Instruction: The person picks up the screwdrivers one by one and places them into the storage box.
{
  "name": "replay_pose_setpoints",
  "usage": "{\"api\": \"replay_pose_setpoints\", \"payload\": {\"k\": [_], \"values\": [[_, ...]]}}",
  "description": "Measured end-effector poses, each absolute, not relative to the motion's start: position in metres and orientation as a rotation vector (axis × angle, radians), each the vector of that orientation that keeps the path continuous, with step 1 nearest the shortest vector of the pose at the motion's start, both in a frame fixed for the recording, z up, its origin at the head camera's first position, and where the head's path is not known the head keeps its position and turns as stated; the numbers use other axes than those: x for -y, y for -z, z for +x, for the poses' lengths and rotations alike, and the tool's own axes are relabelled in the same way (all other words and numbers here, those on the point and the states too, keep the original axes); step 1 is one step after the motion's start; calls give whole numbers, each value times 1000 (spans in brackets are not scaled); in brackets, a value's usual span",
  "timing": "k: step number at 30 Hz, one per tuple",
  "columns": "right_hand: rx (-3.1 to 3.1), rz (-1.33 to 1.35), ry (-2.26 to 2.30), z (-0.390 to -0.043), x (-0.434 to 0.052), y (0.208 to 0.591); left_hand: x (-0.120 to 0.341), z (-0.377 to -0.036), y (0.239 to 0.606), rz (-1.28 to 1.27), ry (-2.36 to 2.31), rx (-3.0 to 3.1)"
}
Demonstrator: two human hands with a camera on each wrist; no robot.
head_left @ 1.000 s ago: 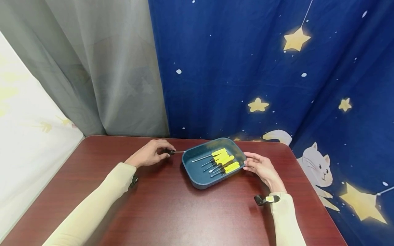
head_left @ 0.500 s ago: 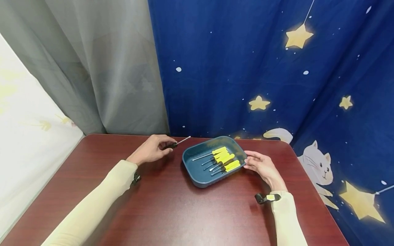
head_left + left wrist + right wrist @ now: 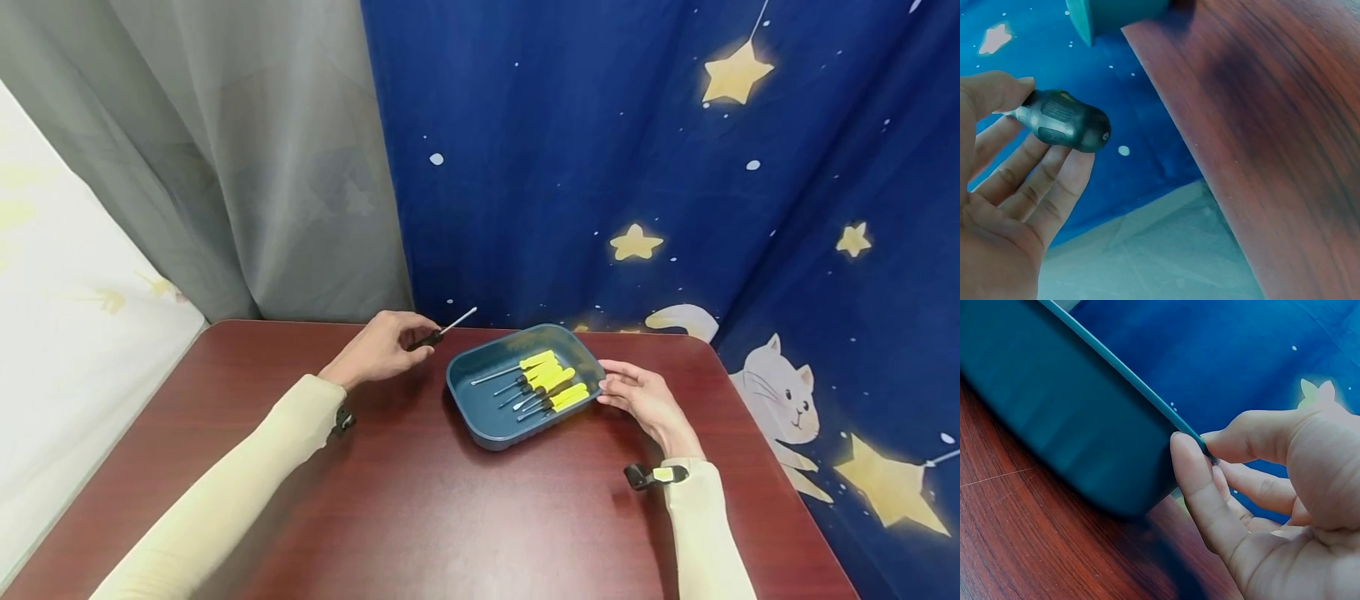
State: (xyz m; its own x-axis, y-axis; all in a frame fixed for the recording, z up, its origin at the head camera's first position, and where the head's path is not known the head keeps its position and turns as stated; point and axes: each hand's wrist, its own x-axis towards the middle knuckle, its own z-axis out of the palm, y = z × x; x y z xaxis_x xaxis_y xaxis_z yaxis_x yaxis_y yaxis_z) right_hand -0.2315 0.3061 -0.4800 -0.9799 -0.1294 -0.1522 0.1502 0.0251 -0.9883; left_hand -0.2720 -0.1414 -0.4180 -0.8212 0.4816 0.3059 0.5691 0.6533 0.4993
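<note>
My left hand [image 3: 381, 348] pinches a screwdriver [image 3: 429, 338] by its black handle between thumb and fingers, left of the tray. Its metal shaft slants up and to the right, toward the table's back edge. The left wrist view shows the handle's rounded black end [image 3: 1094, 130] beyond the fingertips. A dark blue-green tray [image 3: 497, 442] lies on the table, turned at an angle. Inside, several screwdrivers with yellow handles [image 3: 553, 381] lie side by side, shafts to the left. My right hand [image 3: 647, 408] pinches the tray's rim [image 3: 1147, 390] at its right end.
The reddish-brown wooden table [image 3: 420, 517] has rounded back corners. Behind it hang a grey curtain [image 3: 300, 208] and a blue curtain [image 3: 525, 208] with stars and a cat. A white cloth [image 3: 90, 350] hangs along the left.
The screwdriver in my left hand has risen and tilted, its tip swinging from the tray's left rim up toward the back. My right hand stays at the tray's right end.
</note>
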Motion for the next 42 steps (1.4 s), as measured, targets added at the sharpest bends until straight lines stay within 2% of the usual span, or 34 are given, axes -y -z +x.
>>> {"api": "replay_pose_setpoints", "payload": {"k": [21,42], "values": [[-2073,19,2068,-228,-305,480,99,-273,391,-931,807,2806],[-2082,-11,2060,-230,-306,478,65,-290,386,-1030,566,2967]]}}
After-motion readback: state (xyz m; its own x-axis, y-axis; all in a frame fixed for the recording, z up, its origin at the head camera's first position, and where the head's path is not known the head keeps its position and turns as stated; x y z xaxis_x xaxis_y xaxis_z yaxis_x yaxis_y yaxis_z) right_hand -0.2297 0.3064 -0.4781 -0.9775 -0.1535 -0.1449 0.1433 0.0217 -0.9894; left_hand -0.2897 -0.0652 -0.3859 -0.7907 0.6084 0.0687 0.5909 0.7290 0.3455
